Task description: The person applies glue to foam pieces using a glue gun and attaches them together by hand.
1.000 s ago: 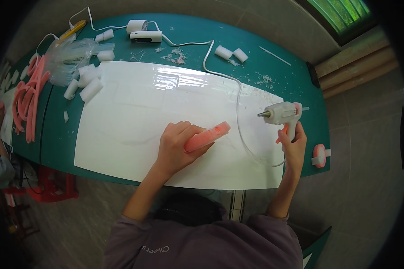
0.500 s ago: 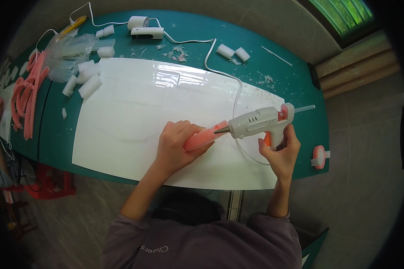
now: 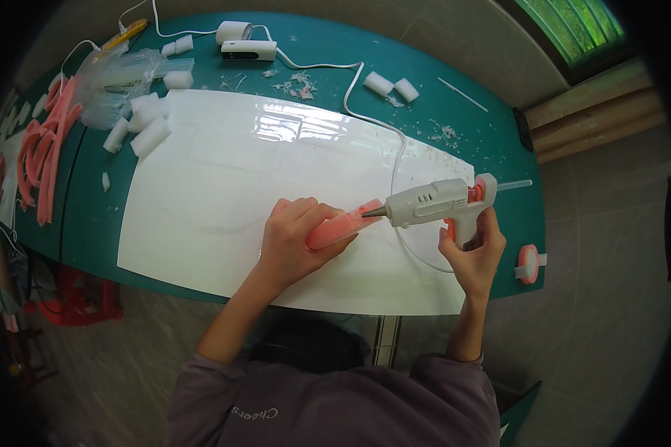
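Observation:
My left hand [image 3: 297, 237] is closed round a pink foam piece [image 3: 343, 227], which slants up to the right above a glossy white sheet [image 3: 201, 201]. In my right hand [image 3: 476, 253] is a white hot glue gun [image 3: 429, 203], gripped by its handle near the orange trigger. The metal nozzle [image 3: 374, 213] points left and meets the upper right part of the foam, or hovers just over it; the gap is too small to tell. A clear glue stick [image 3: 516, 185] sticks out of the gun's back end.
White foam chunks [image 3: 147, 119] and a plastic bag of glue sticks [image 3: 112, 89] lie at the left, beside bent pink foam strips [image 3: 45, 160]. A white cable [image 3: 349, 89] crosses the green table [image 3: 320, 45]. A pink-and-white ring [image 3: 528, 264] sits at the right edge.
The glue gun has shifted slightly to the right, its nozzle moving along the foam toward the upper right end. My left hand holds the foam in nearly the same place.

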The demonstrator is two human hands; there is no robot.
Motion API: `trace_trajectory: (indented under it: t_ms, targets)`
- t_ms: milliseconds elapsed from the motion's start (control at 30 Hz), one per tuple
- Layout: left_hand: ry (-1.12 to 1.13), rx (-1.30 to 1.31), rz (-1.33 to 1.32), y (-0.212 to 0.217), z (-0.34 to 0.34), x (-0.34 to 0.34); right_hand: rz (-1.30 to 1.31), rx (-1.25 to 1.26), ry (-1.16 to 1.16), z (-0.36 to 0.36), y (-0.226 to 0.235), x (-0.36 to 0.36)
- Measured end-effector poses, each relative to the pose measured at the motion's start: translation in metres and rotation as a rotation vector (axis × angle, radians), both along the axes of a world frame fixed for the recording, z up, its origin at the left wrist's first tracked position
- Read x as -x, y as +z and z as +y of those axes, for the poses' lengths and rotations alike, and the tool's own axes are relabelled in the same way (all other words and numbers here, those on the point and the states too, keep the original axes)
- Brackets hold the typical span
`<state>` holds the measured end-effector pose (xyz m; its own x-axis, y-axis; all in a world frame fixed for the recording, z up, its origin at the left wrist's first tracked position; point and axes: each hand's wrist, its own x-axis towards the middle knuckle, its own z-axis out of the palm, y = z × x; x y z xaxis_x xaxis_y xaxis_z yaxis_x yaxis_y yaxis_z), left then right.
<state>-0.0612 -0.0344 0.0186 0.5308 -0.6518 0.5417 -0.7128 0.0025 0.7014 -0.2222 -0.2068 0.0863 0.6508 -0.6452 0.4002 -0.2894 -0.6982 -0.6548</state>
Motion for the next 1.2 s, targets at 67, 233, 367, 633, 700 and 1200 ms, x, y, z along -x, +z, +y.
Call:
trace_trajectory:
  t_ms: [67, 233, 367, 633, 700, 1200]
  targets:
    - [0.001, -0.002, 0.003, 0.000, 0.000, 0.000, -0.006, 0.001, -0.006, 0.001, 0.001, 0.000]
    - [-0.002, 0.000, 0.009, -0.001, 0.000, 0.000, -0.008, 0.002, 0.011, 0.002, 0.003, 0.002]
    - [-0.003, -0.003, 0.010, -0.001, 0.000, 0.000, 0.023, 0.018, 0.022, 0.001, 0.003, 0.005]
    - [-0.006, -0.002, 0.014, 0.000, 0.000, 0.001, -0.031, 0.024, -0.002, -0.004, 0.002, 0.008]
    - [-0.006, -0.005, 0.018, 0.000, 0.000, 0.001, 0.000, 0.049, -0.047, -0.007, -0.001, 0.013]
    - [0.030, 0.019, 0.022, 0.001, 0.000, 0.001, 0.226, -0.251, -0.410, -0.127, -0.089, 0.078]
